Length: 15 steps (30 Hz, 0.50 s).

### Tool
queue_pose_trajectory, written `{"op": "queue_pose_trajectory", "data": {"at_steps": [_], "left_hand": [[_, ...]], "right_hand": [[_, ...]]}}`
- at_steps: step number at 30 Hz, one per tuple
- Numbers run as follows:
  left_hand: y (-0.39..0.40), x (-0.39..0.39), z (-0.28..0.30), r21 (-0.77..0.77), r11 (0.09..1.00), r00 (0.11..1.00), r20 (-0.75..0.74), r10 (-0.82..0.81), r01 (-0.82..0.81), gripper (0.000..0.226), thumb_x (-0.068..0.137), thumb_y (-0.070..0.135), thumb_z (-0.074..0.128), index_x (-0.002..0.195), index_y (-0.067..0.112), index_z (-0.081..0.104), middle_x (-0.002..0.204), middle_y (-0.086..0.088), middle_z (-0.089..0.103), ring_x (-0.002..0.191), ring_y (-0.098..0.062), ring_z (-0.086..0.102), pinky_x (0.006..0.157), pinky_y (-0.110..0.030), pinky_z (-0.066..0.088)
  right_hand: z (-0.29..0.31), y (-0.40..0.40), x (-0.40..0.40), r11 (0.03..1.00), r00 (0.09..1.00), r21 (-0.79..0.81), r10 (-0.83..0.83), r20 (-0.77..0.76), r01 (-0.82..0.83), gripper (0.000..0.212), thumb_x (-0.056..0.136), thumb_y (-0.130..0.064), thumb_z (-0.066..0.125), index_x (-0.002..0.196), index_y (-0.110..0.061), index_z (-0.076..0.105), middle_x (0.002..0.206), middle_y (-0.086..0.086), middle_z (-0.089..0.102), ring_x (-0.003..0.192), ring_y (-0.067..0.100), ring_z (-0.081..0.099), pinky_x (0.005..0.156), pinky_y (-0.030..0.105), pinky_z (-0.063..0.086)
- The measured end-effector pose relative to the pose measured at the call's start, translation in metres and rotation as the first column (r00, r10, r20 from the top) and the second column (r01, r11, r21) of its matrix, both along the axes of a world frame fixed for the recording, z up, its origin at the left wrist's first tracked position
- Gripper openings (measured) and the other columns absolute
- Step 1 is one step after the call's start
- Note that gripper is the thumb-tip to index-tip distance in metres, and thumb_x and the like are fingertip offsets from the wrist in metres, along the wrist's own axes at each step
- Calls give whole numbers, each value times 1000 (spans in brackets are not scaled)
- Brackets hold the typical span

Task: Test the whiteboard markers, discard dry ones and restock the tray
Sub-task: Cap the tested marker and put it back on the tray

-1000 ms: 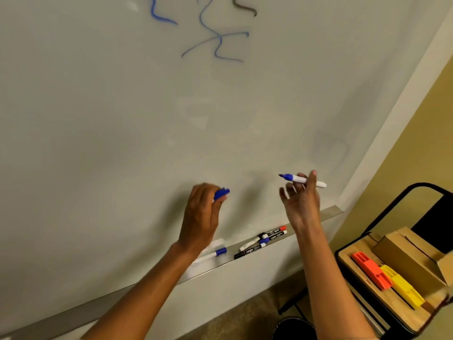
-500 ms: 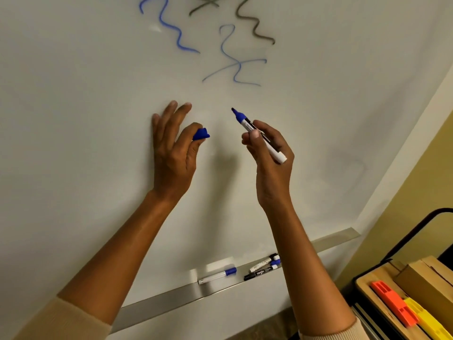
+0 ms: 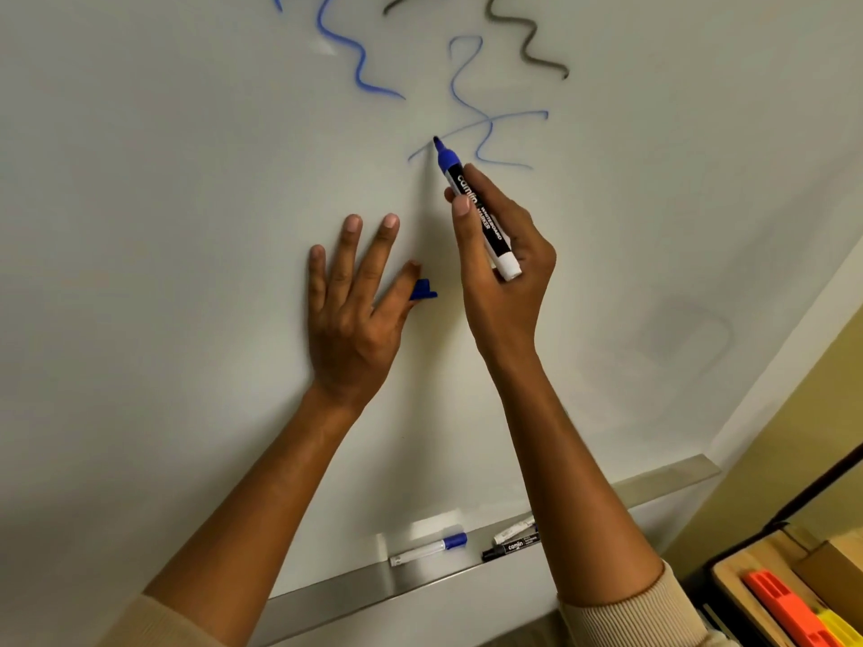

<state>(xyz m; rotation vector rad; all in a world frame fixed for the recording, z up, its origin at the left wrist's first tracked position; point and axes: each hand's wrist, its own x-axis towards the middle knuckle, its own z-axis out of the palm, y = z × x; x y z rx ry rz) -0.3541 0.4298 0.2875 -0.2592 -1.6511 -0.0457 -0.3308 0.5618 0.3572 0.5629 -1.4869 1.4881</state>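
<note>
Testing underway — right hand [image 3: 506, 254] grips uncapped blue-tipped black whiteboard marker [image 3: 476, 205], nib at white board [image 3: 187, 179] above left hand [image 3: 355, 310], which presses flat, pinching blue cap [image 3: 424, 290]. Several squiggles done; markers in metal tray [image 3: 668, 478] below both hands remain — likely untested.

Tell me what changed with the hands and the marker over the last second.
The right hand rose from near the tray to the scribbles, shifting into a writing grip on the blue marker, tip now at the board. The left hand also rose and spread flat on the whiteboard, the blue cap still by its thumb. The markers in the tray stayed put.
</note>
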Motion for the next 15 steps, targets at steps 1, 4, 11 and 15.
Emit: {"op": "queue_pose_trajectory", "data": {"at_steps": [1,4,11,15], "left_hand": [[0,0,0,2,1000,1000,-1,5,-5,27,96,30,64,121,21,69,143,-11,51,136,-37,42,117,-51,23],[0,0,-1,2,1000,1000,6,14,-14,27,96,30,64,121,21,68,144,-10,50,136,-37,41,116,-52,24],[0,0,-3,-18,999,999,25,34,-34,26,97,28,63,121,22,68,145,-11,49,137,-38,40,115,-54,24],[1,0,-2,-21,999,999,29,25,-24,25,98,29,61,121,21,68,145,-12,48,137,-39,39,115,-56,25]], "right_hand": [[3,-2,-2,1000,999,10,-22,-28,23,31,95,-17,65,123,-5,68,113,6,73,106,16,68,91,36,56],[12,-5,-7,996,993,35,-74,-88,77,30,94,-16,66,122,-5,69,108,4,74,101,13,67,88,36,55],[2,4,-11,996,995,-2,-92,-42,92,26,94,-13,66,118,-8,72,99,-2,75,96,16,63,83,32,53],[-18,18,-7,995,995,8,-98,-2,98,24,93,-14,67,115,-8,73,99,-3,74,96,18,65,81,31,54]]}}
